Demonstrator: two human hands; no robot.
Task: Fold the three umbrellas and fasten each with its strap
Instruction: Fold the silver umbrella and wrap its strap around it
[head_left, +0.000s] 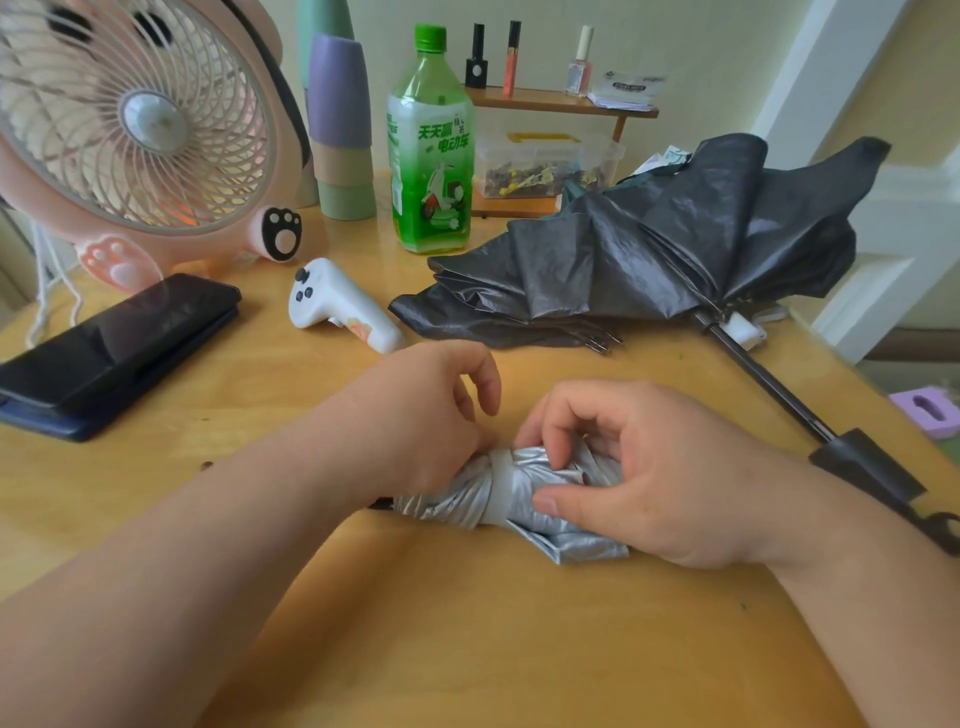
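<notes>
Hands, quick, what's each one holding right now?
Left hand: on the silver umbrella by its strap; grip hidden.
Right hand: fingers grip the silver umbrella.

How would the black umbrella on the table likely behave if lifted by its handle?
The black umbrella lies loose and crumpled, so its canopy would probably flop. Its extended shaft looks rigid; held by the handle, the canopy end would likely dip.

The left hand (426, 415) and right hand (660, 467) hide ends of the silver umbrella (519, 493); the fan (135, 119) is cropped.

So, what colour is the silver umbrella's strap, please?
The strap on the umbrella is white; head view.
</notes>
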